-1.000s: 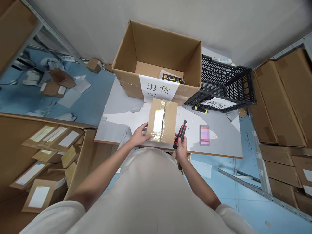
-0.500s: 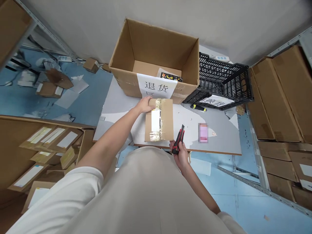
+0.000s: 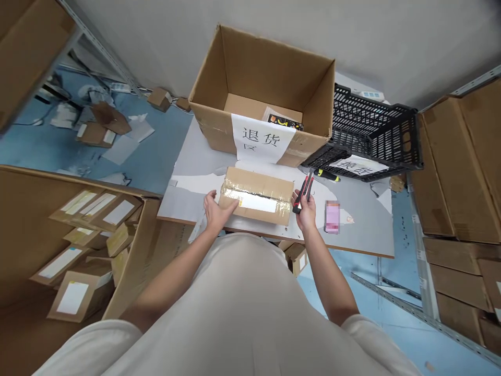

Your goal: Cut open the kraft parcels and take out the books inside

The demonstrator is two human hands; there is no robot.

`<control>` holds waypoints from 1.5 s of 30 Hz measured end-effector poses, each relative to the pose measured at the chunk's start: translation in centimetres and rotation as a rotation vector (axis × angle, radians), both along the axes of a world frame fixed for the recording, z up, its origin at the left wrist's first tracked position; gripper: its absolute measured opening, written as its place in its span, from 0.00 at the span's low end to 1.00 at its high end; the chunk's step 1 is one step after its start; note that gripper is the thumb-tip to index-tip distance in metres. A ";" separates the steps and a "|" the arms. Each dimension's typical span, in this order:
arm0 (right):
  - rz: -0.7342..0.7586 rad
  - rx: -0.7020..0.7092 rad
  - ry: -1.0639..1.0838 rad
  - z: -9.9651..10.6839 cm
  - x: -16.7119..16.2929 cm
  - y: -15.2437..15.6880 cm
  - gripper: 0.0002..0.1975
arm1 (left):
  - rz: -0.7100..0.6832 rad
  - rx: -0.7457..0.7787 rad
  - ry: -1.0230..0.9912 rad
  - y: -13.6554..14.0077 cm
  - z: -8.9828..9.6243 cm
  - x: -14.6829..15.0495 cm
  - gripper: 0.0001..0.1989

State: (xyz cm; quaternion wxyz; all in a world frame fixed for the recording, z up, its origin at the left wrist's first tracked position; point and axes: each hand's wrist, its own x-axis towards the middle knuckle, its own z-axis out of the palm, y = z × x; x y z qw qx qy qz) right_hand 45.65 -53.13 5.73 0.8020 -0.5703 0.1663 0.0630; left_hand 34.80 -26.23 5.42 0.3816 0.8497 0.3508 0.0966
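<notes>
A taped cardboard box (image 3: 261, 184) with a white label lies lengthwise across the table in front of me. At its left end, my left hand (image 3: 218, 213) has its thumb against the box, while the other fingers stand apart from it, spread open. Close to the box's right end, my right hand (image 3: 307, 210) is closed around a black and red utility knife (image 3: 303, 194), its tip pointing away from me. Whether the right fingertips touch the box I cannot tell.
Behind stands a large open carton (image 3: 213, 125) with a paper sign, beside a black plastic crate (image 3: 417, 151). A yellow and black tool (image 3: 327, 175) and a blurred pink item (image 3: 332, 216) lie to the right. A big bin (image 3: 131, 277) of parcels is at left.
The box has turned from upright to lengthwise across the table. My left hand has shifted from its far left corner to its near left end. My right hand moved forward with the knife.
</notes>
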 end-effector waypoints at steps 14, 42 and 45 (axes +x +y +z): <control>0.372 -0.181 0.124 0.6 -6.7 -6.7 0.39 | -0.960 0.454 0.119 -1.1 3.6 4.3 0.59; 0.590 -0.298 0.209 2.6 -8.6 -9.2 0.39 | -0.898 0.382 0.105 -1.2 2.2 4.3 0.60; 0.552 -0.306 0.191 2.6 -10.2 -8.5 0.40 | -0.911 0.403 0.114 -1.2 2.1 4.1 0.62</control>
